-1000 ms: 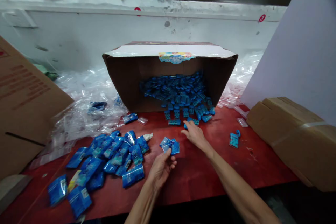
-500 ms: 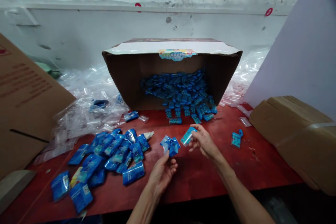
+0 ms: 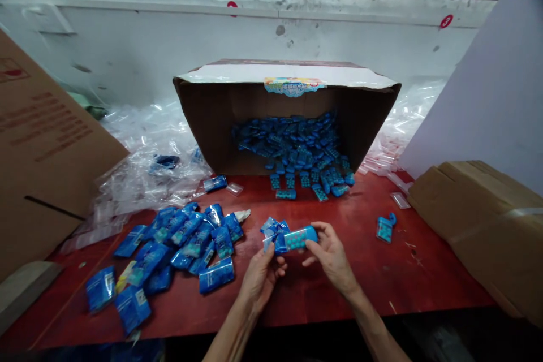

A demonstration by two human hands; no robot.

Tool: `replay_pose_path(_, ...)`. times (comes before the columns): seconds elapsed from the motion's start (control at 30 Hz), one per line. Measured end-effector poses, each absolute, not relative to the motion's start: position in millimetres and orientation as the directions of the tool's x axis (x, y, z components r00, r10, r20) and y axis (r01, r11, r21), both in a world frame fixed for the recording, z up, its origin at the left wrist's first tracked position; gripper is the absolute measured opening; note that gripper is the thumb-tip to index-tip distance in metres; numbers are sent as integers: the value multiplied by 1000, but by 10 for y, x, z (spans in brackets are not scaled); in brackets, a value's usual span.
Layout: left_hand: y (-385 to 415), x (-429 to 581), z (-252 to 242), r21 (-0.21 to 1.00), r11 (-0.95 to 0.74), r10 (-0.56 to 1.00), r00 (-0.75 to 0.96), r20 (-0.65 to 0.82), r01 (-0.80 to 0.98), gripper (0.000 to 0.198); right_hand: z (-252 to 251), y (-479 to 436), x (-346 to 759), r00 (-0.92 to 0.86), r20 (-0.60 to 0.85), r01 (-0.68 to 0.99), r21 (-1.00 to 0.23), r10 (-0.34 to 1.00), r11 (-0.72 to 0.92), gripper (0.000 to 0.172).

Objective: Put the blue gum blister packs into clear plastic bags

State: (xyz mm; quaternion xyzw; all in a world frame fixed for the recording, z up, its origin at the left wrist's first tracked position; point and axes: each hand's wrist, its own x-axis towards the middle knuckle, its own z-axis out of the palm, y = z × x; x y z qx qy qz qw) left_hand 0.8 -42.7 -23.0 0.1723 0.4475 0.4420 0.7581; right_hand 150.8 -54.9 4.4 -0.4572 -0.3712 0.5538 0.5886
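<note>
- Near the middle, the right hand (image 3: 331, 254) is clamping a blue-capped container (image 3: 299, 238) by its cap end.
- At the container's left end, the left hand (image 3: 261, 274) is pinching small blue packets (image 3: 272, 227) (whether they are touching it, I cannot tell).
- Leftward, larger blue packets (image 3: 186, 230) are lying heaped, seemingly the finished share.
- Beyond, many loose containers (image 3: 297, 150) are spilling from the carton (image 3: 237, 73), seemingly left to do.

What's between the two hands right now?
Head view: a clear, blue-capped container held by the right hand, visually overlapping blue wrappers pinched by the left hand.
</note>
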Motion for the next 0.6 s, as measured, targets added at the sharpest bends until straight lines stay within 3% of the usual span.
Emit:
replay_pose_path(0.2,-414,1,-220,777,413,905,116,-409,-476,29,-50,-601,1473,180,-139,-283,-955,974,-84,38)
replay_pose_path(0.6,-472,13,-150,711,481,867,159,-472,-512,27,-17,-685,1397,307,-87,-300,-954,948,10,42)
